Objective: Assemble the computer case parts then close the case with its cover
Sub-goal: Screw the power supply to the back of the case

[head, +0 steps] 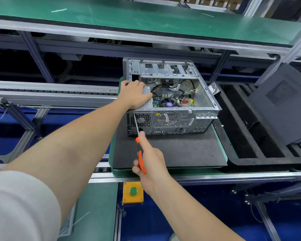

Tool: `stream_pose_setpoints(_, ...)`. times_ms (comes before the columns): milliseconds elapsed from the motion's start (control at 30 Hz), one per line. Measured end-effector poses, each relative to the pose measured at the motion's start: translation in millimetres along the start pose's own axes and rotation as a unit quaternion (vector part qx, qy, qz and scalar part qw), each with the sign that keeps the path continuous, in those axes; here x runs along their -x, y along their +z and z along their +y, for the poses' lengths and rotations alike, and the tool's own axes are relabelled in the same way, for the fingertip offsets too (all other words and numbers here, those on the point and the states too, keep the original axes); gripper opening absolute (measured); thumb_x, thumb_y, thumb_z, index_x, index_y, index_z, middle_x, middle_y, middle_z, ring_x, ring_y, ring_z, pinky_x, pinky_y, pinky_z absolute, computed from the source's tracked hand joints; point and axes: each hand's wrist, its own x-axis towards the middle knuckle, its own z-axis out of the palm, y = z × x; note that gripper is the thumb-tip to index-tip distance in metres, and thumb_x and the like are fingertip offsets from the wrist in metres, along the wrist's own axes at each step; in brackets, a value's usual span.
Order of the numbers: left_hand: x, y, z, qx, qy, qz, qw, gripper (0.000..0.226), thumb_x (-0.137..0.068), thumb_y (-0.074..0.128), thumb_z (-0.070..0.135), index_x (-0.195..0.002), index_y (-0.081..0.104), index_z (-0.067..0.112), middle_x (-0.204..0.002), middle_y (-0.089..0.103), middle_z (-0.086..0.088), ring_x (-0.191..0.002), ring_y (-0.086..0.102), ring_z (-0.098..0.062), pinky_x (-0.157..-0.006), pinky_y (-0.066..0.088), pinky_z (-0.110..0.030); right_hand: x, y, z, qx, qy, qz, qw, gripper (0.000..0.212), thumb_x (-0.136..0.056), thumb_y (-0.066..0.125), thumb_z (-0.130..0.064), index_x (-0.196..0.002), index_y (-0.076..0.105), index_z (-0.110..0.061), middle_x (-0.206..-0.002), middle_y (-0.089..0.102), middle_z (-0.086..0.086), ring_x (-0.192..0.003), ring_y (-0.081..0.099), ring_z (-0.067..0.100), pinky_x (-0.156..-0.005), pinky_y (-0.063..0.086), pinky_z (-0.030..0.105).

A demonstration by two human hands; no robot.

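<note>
**Q:** Where is the open silver sheet-metal computer case [172, 119]?

**A:** It lies on its side on the black mat [181, 150]. My left hand [133, 94] curls over its top left corner. My right hand [150, 160] grips the orange-handled screwdriver [140, 158], tip at the rear panel's upper left screw. The dark grey cover panel [281, 101] leans well apart, right.

Upper green surface [146, 16] across top, cardboard boxes [207, 1] behind it. Aluminium conveyor rail [50, 94] at left. Black mat [181, 152] on green pallet [122, 173], centre. Black foam tray [268, 161] with long slots just right of pallet. Yellow box [129, 199] with green push button [133, 191] under near rail. Blue panels [181, 220] below. Loose cables [268, 199] lower right.
</note>
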Motion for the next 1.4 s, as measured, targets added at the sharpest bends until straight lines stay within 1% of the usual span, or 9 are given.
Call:
stream_pose_setpoints(100, 1, 0, 0, 0.001, 0.001, -0.004, 1.0, 0.073, -0.091, 0.026, 0.068, -0.142, 0.053, 0.022, -0.128, 0.058, -0.001, -0.125, 0.048, -0.021, -0.111, 0.02, -0.042, 0, -2, 2, -0.017, 0.002, -0.013, 1.0, 0.03, -0.09, 0.081, -0.035, -0.087, 0.066, -0.009, -0.064, 0.057, 0.001, -0.05, 0.049, 0.014, -0.044, 0.039, 0.026)
stream_pose_setpoints(233, 1, -1, 0, 0.004, 0.001, 0.0, 1.0, 0.072, -0.092, 0.028, 0.068, -0.142, 0.053, 0.022, -0.128, 0.058, -0.001, -0.125, 0.048, -0.021, -0.111, 0.021, -0.042, 4, -3, 1, 0.035, 0.043, -0.011, 0.998, 0.048, -0.105, 0.051, -0.055, -0.101, 0.078, -0.015, -0.078, 0.071, -0.004, -0.057, 0.049, 0.012, -0.045, 0.038, 0.023)
stream_pose_setpoints(433, 2, -2, 1, 0.007, 0.001, 0.0, 1.0, 0.069, -0.094, 0.03, 0.066, -0.142, 0.053, 0.022, -0.129, 0.058, -0.001, -0.126, 0.048, -0.021, -0.112, 0.02, -0.042, -1, -3, 1, -0.015, 0.014, -0.018, 1.0, 0.036, -0.09, 0.08, -0.041, -0.087, 0.065, -0.009, -0.066, 0.058, 0.001, -0.051, 0.049, 0.014, -0.045, 0.038, 0.026)
stream_pose_setpoints(600, 3, -2, 1, 0.012, 0.001, 0.003, 1.0, 0.069, -0.093, 0.03, 0.066, -0.141, 0.053, 0.022, -0.129, 0.058, -0.001, -0.126, 0.048, -0.02, -0.112, 0.02, -0.042, 2, -4, -3, -0.019, 0.092, -0.046, 0.994, 0.052, -0.106, 0.047, -0.056, -0.104, 0.076, -0.013, -0.075, 0.07, -0.003, -0.053, 0.048, 0.012, -0.042, 0.035, 0.022)
stream_pose_setpoints(767, 1, -1, 0, 0.015, -0.002, 0.0, 1.0, 0.068, -0.093, 0.031, 0.066, -0.142, 0.053, 0.023, -0.128, 0.058, 0.0, -0.126, 0.048, -0.02, -0.112, 0.02, -0.041, -2, 0, 2, 0.008, 0.02, -0.013, 1.0, 0.039, -0.088, 0.08, -0.047, -0.092, 0.064, -0.012, -0.069, 0.057, 0.0, -0.046, 0.043, 0.012, -0.041, 0.031, 0.023)
stream_pose_setpoints(1000, 1, 0, 0, 0.016, -0.002, -0.003, 1.0, 0.07, -0.093, 0.03, 0.068, -0.143, 0.052, 0.023, -0.131, 0.057, -0.001, -0.127, 0.047, -0.021, -0.112, 0.02, -0.042, -1, -8, -17, -0.111, 0.128, -0.168, 0.971, 0.042, -0.103, 0.057, -0.047, -0.101, 0.071, -0.007, -0.069, 0.061, 0.001, -0.047, 0.048, 0.009, -0.038, 0.034, 0.019)
stream_pose_setpoints(1133, 1, 0, 0, 0.016, -0.001, -0.001, 1.0, 0.069, -0.094, 0.031, 0.067, -0.143, 0.051, 0.022, -0.13, 0.057, -0.001, -0.127, 0.047, -0.022, -0.112, 0.02, -0.042, -3, -9, -14, 0.064, 0.054, -0.058, 0.995, 0.047, -0.095, 0.067, -0.056, -0.109, 0.068, -0.011, -0.084, 0.056, 0.004, -0.047, 0.049, 0.012, -0.038, 0.032, 0.022)
stream_pose_setpoints(1267, -1, 0, 0, 0.01, 0.001, -0.002, 1.0, 0.068, -0.095, 0.031, 0.067, -0.142, 0.052, 0.022, -0.126, 0.057, -0.001, -0.124, 0.048, -0.02, -0.111, 0.021, -0.043, -13, -12, -6, 0.128, -0.088, 0.039, 0.987, 0.037, -0.088, 0.083, -0.041, -0.091, 0.061, -0.01, -0.062, 0.059, 0.002, -0.047, 0.056, 0.016, -0.043, 0.042, 0.026)
stream_pose_setpoints(1400, -1, 1, -1, 0.01, 0.0, -0.004, 1.0, 0.068, -0.094, 0.03, 0.067, -0.139, 0.053, 0.022, -0.122, 0.057, 0.0, -0.121, 0.049, -0.02, -0.11, 0.021, -0.042, -13, -12, -12, -0.04, 0.063, -0.088, 0.993, 0.039, -0.101, 0.064, -0.045, -0.097, 0.069, -0.006, -0.066, 0.063, 0.003, -0.05, 0.059, 0.013, -0.044, 0.044, 0.023)
